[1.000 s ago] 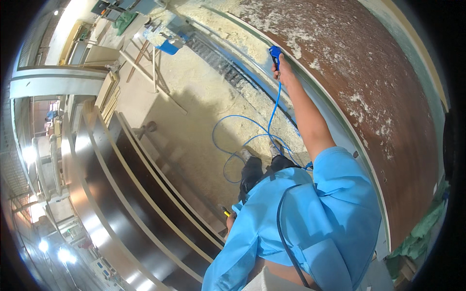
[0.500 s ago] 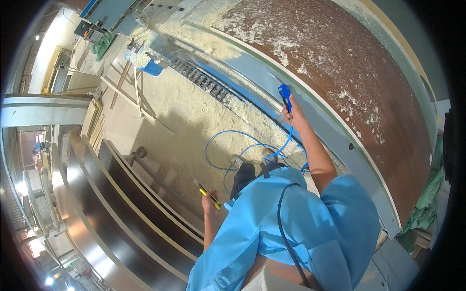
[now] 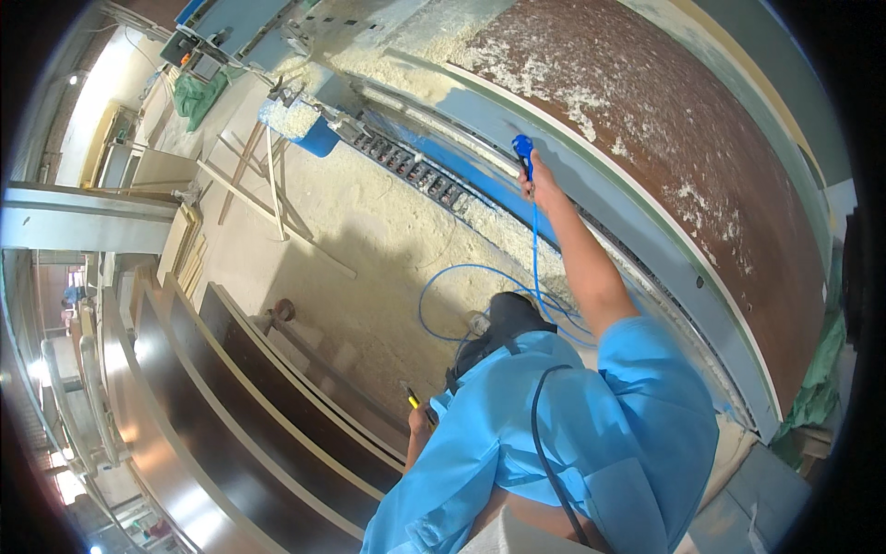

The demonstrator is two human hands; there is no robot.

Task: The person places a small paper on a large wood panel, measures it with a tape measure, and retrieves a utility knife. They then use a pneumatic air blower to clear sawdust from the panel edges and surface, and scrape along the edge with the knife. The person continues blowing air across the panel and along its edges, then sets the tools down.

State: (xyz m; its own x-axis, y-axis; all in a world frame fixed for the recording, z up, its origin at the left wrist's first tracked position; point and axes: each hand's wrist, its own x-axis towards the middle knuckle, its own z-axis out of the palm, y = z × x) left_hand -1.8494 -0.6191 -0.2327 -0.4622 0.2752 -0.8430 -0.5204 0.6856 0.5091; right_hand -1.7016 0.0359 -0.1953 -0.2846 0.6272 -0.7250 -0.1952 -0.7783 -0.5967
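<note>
My right hand (image 3: 543,183) is stretched out ahead, closed round a blue air blow gun (image 3: 523,148). From the gun a blue air hose (image 3: 535,242) hangs down to the floor and lies in loops near my feet. The gun is over the grey-blue side of a long machine (image 3: 646,263), short of the large brown board (image 3: 637,138) strewn with pale shavings. Low on the left, close to my shirt, my left hand (image 3: 421,423) is closed on a yellow and black utility knife (image 3: 413,399), partly hidden by the hand.
Several dark panels with pale edges (image 3: 305,388) stand in a row at left. Sawdust covers the floor (image 3: 369,217). A blue bin of shavings (image 3: 318,138) stands by the machine's far end, near a row of rollers or chain links (image 3: 411,166). Wooden strips (image 3: 242,196) lean nearby.
My right hand has swung the blow gun leftward and away from the board's edge, pulling the hose straighter. My left hand and knife have come nearer my body. My view has shifted slightly.
</note>
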